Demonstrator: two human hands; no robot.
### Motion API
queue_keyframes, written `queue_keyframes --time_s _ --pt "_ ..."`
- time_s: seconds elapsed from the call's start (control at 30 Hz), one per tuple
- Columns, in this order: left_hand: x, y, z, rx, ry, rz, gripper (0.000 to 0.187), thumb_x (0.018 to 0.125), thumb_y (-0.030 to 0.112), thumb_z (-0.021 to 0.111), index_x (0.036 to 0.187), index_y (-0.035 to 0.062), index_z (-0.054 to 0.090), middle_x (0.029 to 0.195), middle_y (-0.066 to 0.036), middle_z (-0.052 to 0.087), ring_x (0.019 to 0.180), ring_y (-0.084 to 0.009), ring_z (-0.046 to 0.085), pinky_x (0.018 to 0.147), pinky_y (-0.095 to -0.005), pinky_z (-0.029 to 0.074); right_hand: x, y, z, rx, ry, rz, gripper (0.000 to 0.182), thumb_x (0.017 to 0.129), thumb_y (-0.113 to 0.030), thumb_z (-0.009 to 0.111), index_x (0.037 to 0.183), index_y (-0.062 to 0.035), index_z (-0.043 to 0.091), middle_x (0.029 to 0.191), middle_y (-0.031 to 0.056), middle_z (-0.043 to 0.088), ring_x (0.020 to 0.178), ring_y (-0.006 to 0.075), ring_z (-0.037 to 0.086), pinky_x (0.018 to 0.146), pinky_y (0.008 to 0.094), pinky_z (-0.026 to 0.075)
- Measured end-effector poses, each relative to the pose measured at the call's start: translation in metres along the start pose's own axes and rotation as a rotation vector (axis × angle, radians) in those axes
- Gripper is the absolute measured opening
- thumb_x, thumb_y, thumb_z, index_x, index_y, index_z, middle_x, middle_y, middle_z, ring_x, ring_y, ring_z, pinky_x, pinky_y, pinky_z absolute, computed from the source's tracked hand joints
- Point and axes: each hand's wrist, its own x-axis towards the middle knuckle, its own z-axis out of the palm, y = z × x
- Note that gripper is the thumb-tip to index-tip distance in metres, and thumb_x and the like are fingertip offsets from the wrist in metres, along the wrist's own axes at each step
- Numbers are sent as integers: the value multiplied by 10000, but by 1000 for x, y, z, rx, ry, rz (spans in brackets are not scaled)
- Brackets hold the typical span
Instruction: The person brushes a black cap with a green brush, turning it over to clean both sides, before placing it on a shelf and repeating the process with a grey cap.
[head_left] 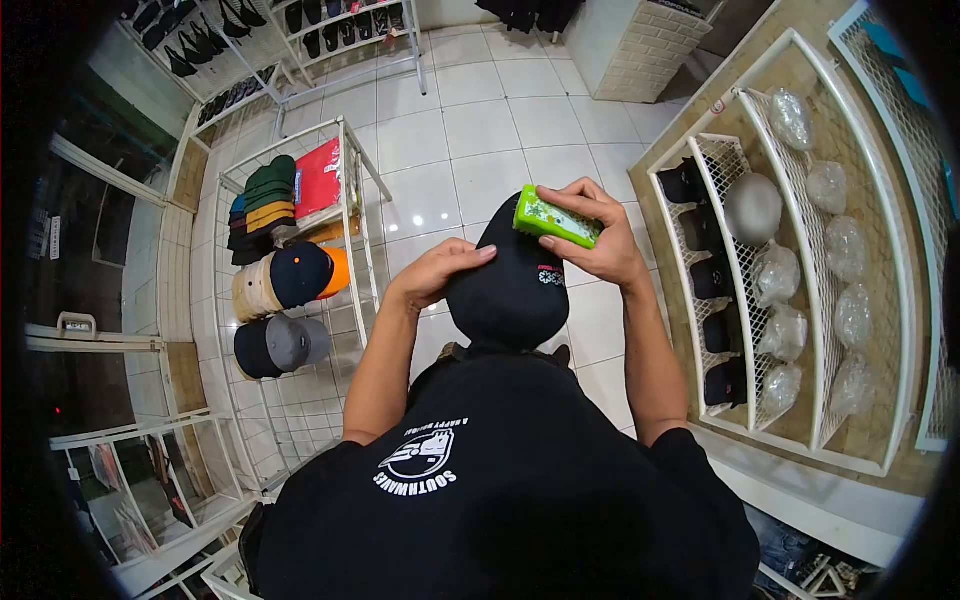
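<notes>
A black cap [500, 300] with small red and white embroidery is held in front of my body, its crown facing up. My left hand [436, 272] grips the cap's left side, thumb on top and the other fingers mostly hidden beneath. My right hand [607, 240] is closed around a bright green block [545, 219] with a pale patterned face, possibly a brush. The block lies against the upper right of the cap, near the embroidery. Its underside is hidden.
On my left stands a white wire rack [365, 250] with stacked caps [300, 275] and a red folded cloth [318, 178]. White mesh shelves [745, 300] on my right hold black caps and plastic-wrapped rounded items. Shoe shelves [350, 45] stand at the back on the tiled floor [470, 130].
</notes>
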Motion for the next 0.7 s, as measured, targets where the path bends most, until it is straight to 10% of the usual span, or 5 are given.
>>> queue_keyframes --time_s 0.1,0.17,0.47,0.53,0.7 --pt "5 -3 34 73 56 86 345 1053 283 582 1218 -8 668 1035 -62 729 919 -102 691 843 -244 556 5 -8 -1 -1 -77 15 581 712 -124 865 1276 -136 727 1051 60 658 1023 200 604 940 323 464" --pt "11 -13 32 19 114 271 371 1082 287 517 1283 -8 620 1139 -64 708 963 -109 689 848 -246 561 3 -32 10 -629 5 -253 630 668 -173 883 1278 -199 727 1166 49 678 1154 272 571 1052 391 384" --pt "6 -39 -11 -158 114 423 386 1076 312 519 1214 -30 630 1097 -109 729 957 -152 717 863 -280 581 -54 24 30 -123 137 107 600 859 -49 762 1417 -68 542 1370 165 585 1324 301 513 1139 358 368" --pt "5 -39 3 -317 105 499 367 1083 291 498 1219 -30 613 1141 -134 715 1006 -183 715 903 -315 585 -57 26 44 457 351 175 599 930 -71 718 1466 -16 458 1421 151 540 1342 240 490 1145 340 350" --pt "8 -40 -9 -502 116 526 345 1091 257 471 1244 -29 588 1187 -155 697 1045 -206 710 928 -336 584 -84 45 34 115 132 256 554 986 -100 660 1463 21 406 1446 155 495 1333 226 483 1141 362 362"
